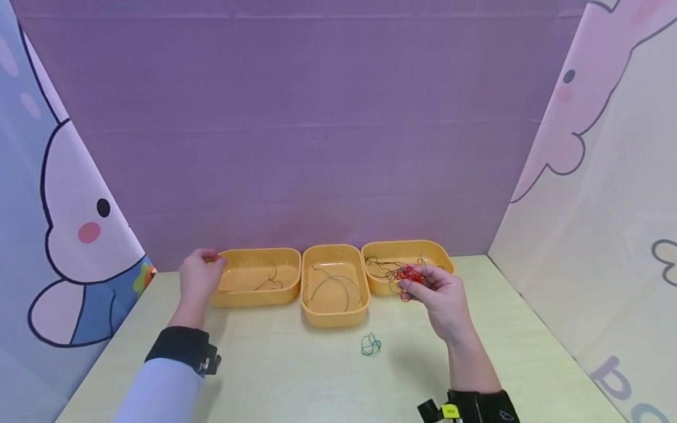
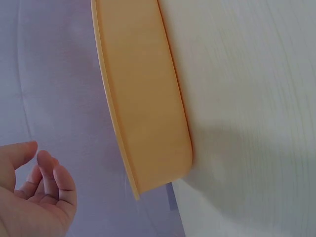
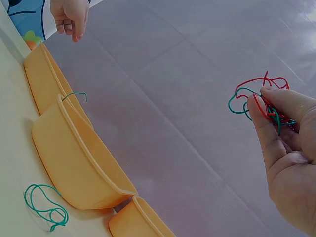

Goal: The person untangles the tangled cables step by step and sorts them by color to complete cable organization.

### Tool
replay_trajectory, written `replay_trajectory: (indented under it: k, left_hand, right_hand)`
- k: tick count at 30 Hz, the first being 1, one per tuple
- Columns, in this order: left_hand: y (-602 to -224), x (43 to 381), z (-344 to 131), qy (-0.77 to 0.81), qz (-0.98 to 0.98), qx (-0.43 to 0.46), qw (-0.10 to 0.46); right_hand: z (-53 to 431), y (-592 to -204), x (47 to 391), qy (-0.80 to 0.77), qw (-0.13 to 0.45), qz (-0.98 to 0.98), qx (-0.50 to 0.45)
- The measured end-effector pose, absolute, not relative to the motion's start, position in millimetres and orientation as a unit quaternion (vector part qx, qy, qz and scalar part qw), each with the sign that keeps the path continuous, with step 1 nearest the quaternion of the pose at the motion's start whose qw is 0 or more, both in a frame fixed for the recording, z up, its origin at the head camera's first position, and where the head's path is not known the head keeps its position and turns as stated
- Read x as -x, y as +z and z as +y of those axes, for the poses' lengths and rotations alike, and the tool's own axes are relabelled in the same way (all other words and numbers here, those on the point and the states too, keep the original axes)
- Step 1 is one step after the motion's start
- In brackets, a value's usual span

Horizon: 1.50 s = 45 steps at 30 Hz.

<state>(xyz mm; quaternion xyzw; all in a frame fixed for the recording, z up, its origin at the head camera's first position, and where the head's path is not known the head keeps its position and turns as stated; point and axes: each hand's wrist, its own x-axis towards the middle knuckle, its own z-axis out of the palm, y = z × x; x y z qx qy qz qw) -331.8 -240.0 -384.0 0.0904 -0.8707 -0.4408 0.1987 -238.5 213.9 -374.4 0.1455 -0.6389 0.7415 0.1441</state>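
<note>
My right hand [image 1: 443, 296] pinches a tangled bunch of red and green wires [image 3: 264, 106] between thumb and fingers, above the front of the right yellow tray [image 1: 404, 244]. At the left end of the left yellow tray [image 1: 255, 299] is my left hand [image 1: 200, 276]. In the left wrist view its fingers [image 2: 64, 185] curl loosely, the thumb apart from them, and nothing is seen held. A few thin dark wires [image 1: 272, 277] lie in the left tray. Pale green wires [image 1: 346, 282] lie in the middle yellow tray [image 1: 336, 321]. Dark wires [image 1: 378, 262] are in the right tray.
A coiled green wire [image 1: 371, 345] lies on the pale table [image 1: 296, 376], in front of the trays. Behind the trays rises a purple backdrop [image 1: 317, 129]. Printed cartoon panels stand at the left [image 1: 84, 235] and right [image 1: 603, 235].
</note>
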Motion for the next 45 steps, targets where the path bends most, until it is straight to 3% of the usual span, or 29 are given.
replay_trajectory:
  k: [24,45]
  left_hand:
    - [-367,263,-228,-0.452,-0.869,0.027,0.2]
    - [-402,236,-94,-0.394,-0.879,0.214,0.161]
  right_hand:
    - [243,-376,245,0.745,0.165,-0.623,-0.171]
    - [241,-375,241,0.751,0.163,-0.619,-0.16]
